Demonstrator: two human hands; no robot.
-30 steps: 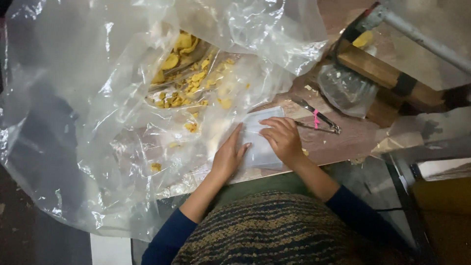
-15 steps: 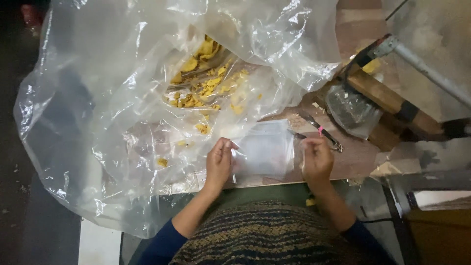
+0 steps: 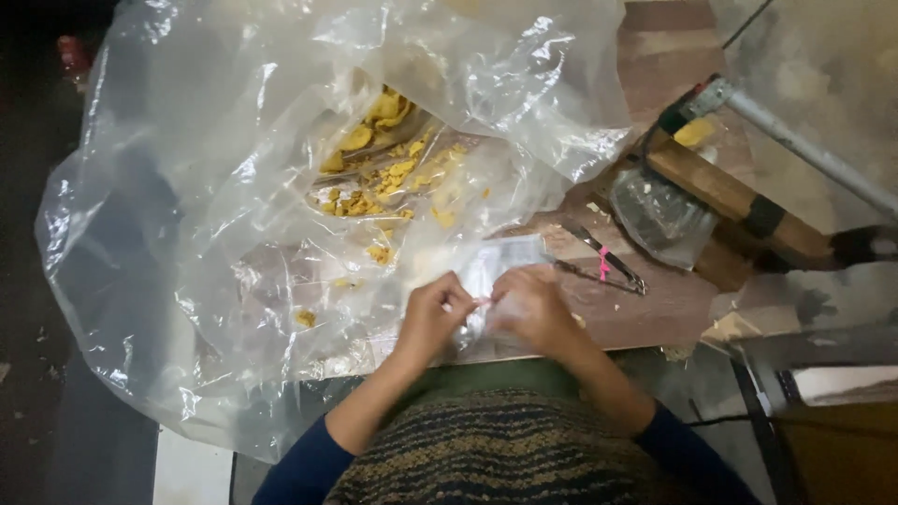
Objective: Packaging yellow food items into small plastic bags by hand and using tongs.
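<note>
My left hand (image 3: 432, 316) and my right hand (image 3: 531, 309) meet at the near edge of a wooden board (image 3: 645, 299). Both pinch a small clear plastic pouch (image 3: 500, 262) between their fingertips. The pouch is lifted a little off the board and looks flat; I cannot tell whether anything is in it. Just beyond it lies a large clear plastic bag (image 3: 281, 206) spread open, with yellow chips (image 3: 379, 168) and crumbs inside.
Metal tongs with a pink band (image 3: 603, 262) lie on the board right of my hands. Behind them are a crumpled small plastic bag (image 3: 659, 217), a wooden block (image 3: 725, 192) and a metal pipe (image 3: 804, 145). The big bag hangs off the left edge.
A second ago both hands lay flat on the pouch. They then held it stretched by its two sides. Now they have come together at its middle, pinching it.
</note>
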